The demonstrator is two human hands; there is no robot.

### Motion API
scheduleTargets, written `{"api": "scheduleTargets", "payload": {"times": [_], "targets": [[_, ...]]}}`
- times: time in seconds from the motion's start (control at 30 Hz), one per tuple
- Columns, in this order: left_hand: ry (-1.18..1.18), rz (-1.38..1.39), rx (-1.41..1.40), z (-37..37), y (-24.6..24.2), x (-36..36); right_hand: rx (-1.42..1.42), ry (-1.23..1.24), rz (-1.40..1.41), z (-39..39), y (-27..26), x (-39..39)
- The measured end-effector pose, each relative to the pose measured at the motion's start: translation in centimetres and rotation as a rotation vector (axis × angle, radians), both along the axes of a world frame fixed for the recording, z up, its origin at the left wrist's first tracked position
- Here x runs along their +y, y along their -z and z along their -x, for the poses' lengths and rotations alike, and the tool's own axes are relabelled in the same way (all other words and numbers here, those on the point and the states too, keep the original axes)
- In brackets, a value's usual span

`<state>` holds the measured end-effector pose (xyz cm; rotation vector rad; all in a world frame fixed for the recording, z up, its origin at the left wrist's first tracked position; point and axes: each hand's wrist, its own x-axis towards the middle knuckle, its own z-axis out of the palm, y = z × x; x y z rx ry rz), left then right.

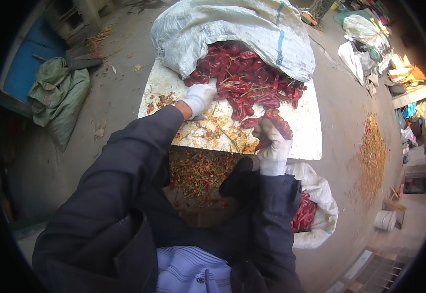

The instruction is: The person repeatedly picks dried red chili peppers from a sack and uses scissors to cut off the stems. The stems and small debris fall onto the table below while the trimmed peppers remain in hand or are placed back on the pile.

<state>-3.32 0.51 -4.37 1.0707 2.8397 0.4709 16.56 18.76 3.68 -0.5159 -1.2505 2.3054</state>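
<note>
A pile of dried red chili peppers (240,69) spills from a white woven sack (235,22) onto a pale board (308,139). My left hand (199,99), in a white glove, is at the pile's lower left edge; its fingertips are hidden, and a dark object, perhaps a blade, shows just below it. My right hand (274,141), also gloved, is closed on several red chili peppers (279,123) above the board's front edge. Yellow seeds and cut stems (213,128) lie scattered on the board between my hands.
Stems and pepper bits (202,172) cover the ground below the board. An open white sack (319,190) of red peppers stands at the lower right. A green sack (60,99) lies at the left. Another heap of stems (372,154) and a white bucket (385,220) are at the right.
</note>
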Motion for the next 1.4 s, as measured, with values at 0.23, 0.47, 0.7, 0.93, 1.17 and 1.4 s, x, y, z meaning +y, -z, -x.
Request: {"api": "scheduleTargets", "payload": {"times": [0.23,0.47,0.7,0.93,1.17,1.4], "targets": [[-0.039,-0.002,-0.208,0.0,-2.3,-3.5,-0.066,0.032,0.015,0.3,-0.7,-0.8],[-0.043,-0.546,-0.937,-3.9,-7.9,-4.1,-0.015,0.002,0.14,1.8,0.3,-2.7],[0.23,-0.534,-0.094,-9.0,-9.8,-1.3,-0.058,-0.096,-0.01,2.0,0.0,-4.7],[0.236,-0.424,-0.285,-10.4,-10.3,0.0,-0.025,0.113,-0.278,1.2,-2.1,-3.9],[0.29,-0.446,-0.634,-10.3,-10.2,0.2,0.034,0.427,-0.54,-7.8,-4.8,7.1],[0.346,-0.332,-0.56,-9.6,-9.9,-0.3,-1.009,0.354,-0.832,-26.6,3.7,19.7]]}}
